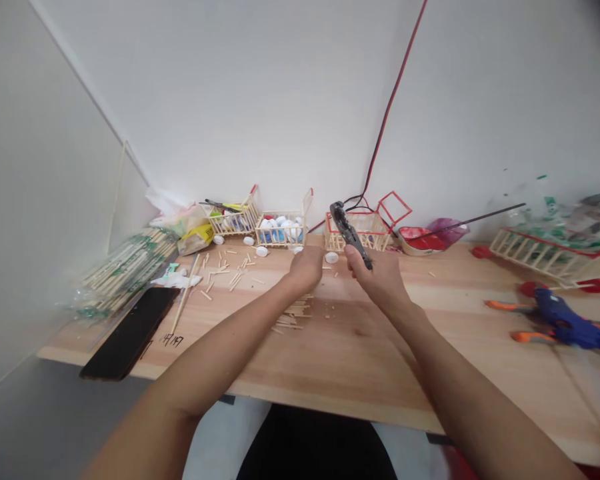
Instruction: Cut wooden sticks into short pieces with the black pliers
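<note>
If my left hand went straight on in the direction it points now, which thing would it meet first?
Probably the red-rimmed stick basket, around its left end near the white wheel. Depth is unclear in this view, so the left hand might pass above it.

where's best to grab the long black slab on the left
Probably by its near end, coming from the front: the black slab lies flat, and that end seems to jut slightly past the front edge of the table, so it could be pinched from above and below.
</note>
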`<action>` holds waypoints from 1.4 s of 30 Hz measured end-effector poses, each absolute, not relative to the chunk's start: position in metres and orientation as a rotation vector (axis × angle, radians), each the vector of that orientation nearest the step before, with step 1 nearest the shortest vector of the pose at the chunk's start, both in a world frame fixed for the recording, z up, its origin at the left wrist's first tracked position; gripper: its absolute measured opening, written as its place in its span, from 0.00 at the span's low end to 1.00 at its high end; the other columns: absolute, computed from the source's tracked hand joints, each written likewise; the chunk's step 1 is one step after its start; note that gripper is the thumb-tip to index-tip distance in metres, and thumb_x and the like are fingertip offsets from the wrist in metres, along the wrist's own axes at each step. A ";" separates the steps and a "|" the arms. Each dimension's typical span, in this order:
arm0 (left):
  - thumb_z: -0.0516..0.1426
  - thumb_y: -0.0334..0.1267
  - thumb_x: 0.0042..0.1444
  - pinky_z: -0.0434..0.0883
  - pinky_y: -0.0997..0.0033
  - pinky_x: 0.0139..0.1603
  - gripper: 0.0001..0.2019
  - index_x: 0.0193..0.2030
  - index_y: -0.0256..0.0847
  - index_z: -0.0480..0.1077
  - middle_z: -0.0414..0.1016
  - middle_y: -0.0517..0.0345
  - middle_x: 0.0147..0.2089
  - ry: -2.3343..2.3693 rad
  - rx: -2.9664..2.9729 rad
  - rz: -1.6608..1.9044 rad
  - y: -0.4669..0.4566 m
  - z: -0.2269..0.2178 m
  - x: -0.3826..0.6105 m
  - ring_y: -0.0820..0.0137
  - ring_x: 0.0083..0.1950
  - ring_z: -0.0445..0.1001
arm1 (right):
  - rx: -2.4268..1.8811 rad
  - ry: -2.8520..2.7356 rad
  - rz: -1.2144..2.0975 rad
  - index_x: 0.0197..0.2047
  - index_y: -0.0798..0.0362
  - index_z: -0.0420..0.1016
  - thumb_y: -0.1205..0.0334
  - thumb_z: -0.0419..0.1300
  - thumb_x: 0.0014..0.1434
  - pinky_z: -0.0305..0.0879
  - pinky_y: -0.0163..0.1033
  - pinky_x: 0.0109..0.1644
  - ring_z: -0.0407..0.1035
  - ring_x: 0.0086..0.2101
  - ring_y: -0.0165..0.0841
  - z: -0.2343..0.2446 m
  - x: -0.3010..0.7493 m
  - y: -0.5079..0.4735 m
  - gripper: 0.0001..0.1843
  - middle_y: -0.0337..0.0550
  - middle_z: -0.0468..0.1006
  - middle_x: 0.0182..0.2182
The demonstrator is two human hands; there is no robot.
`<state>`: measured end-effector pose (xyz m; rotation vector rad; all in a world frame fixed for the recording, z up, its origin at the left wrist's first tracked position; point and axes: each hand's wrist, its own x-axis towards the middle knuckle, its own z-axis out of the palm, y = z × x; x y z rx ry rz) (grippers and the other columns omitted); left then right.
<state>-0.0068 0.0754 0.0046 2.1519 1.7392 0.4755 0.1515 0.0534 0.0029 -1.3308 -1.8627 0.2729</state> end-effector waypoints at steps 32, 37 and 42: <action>0.61 0.45 0.56 0.68 0.64 0.45 0.15 0.29 0.32 0.74 0.76 0.42 0.34 1.747 2.202 0.524 0.075 0.003 -0.006 0.57 0.43 0.75 | -1.285 -1.453 0.402 0.32 0.52 0.70 0.43 0.57 0.56 0.61 0.39 0.32 0.65 0.26 0.34 0.003 0.162 0.066 0.19 0.41 0.71 0.25; 0.58 0.39 0.58 0.66 0.58 0.54 0.15 0.46 0.28 0.74 0.75 0.32 0.49 1.813 2.414 0.278 0.073 -0.006 0.013 0.50 0.54 0.72 | -1.273 -1.473 0.330 0.31 0.52 0.70 0.44 0.56 0.57 0.62 0.40 0.34 0.65 0.28 0.36 0.005 0.163 0.067 0.18 0.42 0.72 0.24; 0.49 0.30 0.62 0.68 0.61 0.50 0.14 0.47 0.30 0.73 0.76 0.36 0.48 1.749 2.438 0.236 0.072 -0.006 0.017 0.55 0.51 0.74 | -1.267 -1.492 0.281 0.31 0.52 0.70 0.47 0.56 0.56 0.62 0.41 0.35 0.67 0.30 0.38 0.006 0.163 0.069 0.16 0.43 0.73 0.25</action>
